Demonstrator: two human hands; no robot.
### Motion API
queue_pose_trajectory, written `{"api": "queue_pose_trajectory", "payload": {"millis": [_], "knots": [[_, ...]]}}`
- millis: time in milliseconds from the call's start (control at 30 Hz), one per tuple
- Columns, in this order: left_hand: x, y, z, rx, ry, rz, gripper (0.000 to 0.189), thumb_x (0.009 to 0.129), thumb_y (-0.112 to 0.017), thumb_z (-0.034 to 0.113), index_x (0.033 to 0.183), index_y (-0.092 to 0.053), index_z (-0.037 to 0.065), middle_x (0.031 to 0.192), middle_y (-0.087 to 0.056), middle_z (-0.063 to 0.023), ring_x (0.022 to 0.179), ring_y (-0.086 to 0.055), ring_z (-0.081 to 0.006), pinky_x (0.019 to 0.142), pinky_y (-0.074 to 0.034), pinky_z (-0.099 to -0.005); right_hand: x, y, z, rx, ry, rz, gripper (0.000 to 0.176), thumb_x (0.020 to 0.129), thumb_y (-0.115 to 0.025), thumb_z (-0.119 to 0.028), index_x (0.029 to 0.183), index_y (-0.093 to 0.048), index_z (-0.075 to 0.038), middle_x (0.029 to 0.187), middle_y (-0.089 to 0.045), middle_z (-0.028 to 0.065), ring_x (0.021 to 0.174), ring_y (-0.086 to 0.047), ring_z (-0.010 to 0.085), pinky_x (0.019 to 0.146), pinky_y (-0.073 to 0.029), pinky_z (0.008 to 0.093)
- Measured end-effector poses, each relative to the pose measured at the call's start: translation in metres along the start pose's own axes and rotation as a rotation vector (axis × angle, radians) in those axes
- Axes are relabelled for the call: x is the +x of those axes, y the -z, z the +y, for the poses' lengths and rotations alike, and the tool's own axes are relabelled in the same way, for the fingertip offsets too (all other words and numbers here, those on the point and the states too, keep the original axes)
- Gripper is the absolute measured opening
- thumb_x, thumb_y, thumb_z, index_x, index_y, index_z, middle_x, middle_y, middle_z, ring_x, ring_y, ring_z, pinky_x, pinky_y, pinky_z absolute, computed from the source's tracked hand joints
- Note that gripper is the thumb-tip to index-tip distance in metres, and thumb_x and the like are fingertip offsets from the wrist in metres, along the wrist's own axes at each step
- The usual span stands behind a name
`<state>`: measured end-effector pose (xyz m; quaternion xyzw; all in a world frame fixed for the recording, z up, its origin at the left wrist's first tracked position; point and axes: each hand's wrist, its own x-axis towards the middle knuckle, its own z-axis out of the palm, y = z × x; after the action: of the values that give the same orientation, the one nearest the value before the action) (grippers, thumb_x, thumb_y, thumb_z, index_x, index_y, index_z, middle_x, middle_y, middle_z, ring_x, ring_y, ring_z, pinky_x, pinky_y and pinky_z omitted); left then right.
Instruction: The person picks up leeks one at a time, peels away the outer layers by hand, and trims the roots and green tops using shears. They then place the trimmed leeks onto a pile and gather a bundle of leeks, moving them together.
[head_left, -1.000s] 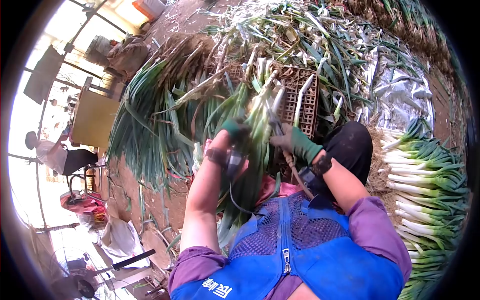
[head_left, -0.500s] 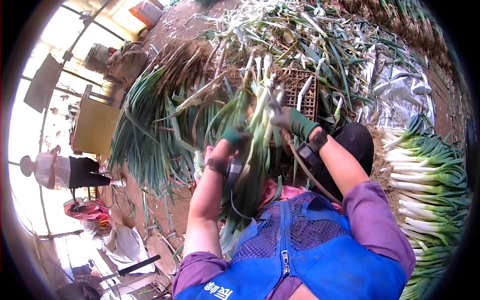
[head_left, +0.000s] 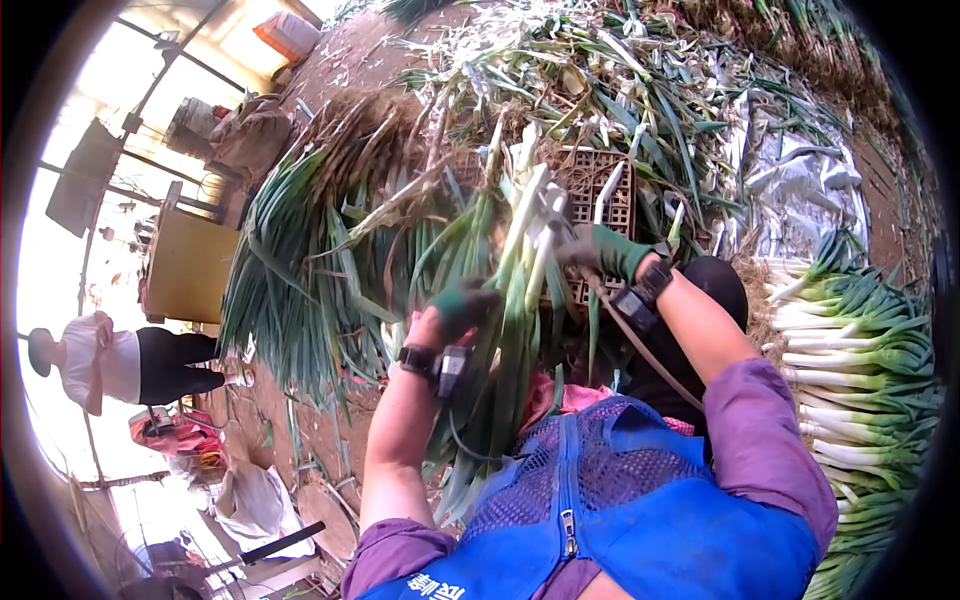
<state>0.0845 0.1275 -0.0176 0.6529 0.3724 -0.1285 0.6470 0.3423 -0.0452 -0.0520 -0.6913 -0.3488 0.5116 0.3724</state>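
My left hand (head_left: 466,307), in a dark green glove, is closed round the green leaves of a bunch of leeks (head_left: 522,240) whose white ends point up and away from me. To the right of the white stems, my right hand (head_left: 603,250), also gloved, grips a blurred tool (head_left: 558,228) joined to a brown hose (head_left: 640,350). The tool's tip lies close to the stems; whether it touches them is unclear. Beneath them is a brown plastic crate (head_left: 590,180).
Untrimmed leeks (head_left: 310,250) are heaped at the left, cleaned leeks (head_left: 840,370) lie in a row at the right. Leaf scraps (head_left: 640,90) cover the ground ahead. Another person (head_left: 120,362) stands at the far left, near a yellow board (head_left: 190,262).
My left hand has moved slightly down and left. My right hand has shifted a little right with the tool. The leeks' white ends have spread apart somewhat.
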Motion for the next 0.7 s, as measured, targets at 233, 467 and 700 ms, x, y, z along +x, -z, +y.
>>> {"api": "queue_pose_trajectory", "payload": {"millis": [233, 467, 700], "knots": [[-0.011, 0.018, 0.032, 0.594, 0.141, -0.21, 0.038, 0.092, -0.068, 0.04, 0.097, -0.07, 0.002, 0.078, -0.067, -0.0005, 0.067, -0.057, -0.0093, 0.063, -0.049, -0.0268, -0.036, 0.011, 0.006, 0.31, 0.044, 0.089, 0.043, 0.082, -0.07, -0.033, 0.1, -0.06, 0.005, 0.08, -0.065, 0.0083, 0.063, -0.066, 0.0165, 0.057, -0.053, 0.0288], [0.121, 0.088, 0.01, 0.224, -0.058, 0.267, 0.033, 0.09, -0.07, 0.037, 0.099, -0.072, 0.005, 0.078, -0.064, 0.0026, 0.065, -0.054, -0.0072, 0.061, -0.045, -0.0221, -0.022, 0.008, 0.009, 0.152, 0.09, 0.196, 0.047, 0.079, -0.073, -0.036, 0.105, -0.06, 0.002, 0.079, -0.062, 0.005, 0.063, -0.057, 0.0119, 0.061, -0.05, 0.0297], [0.221, 0.094, 0.017, 0.718, -0.088, 0.59, 0.04, 0.079, -0.067, 0.033, 0.111, -0.069, 0.01, 0.107, -0.07, -0.0198, 0.104, -0.067, -0.0352, 0.091, -0.051, -0.0417, -0.041, 0.015, -0.027, 0.129, 0.073, 0.198, 0.042, 0.084, -0.071, -0.031, 0.106, -0.056, 0.001, 0.079, -0.057, -0.0005, 0.071, -0.055, 0.0104, 0.065, -0.047, 0.0275]]}}
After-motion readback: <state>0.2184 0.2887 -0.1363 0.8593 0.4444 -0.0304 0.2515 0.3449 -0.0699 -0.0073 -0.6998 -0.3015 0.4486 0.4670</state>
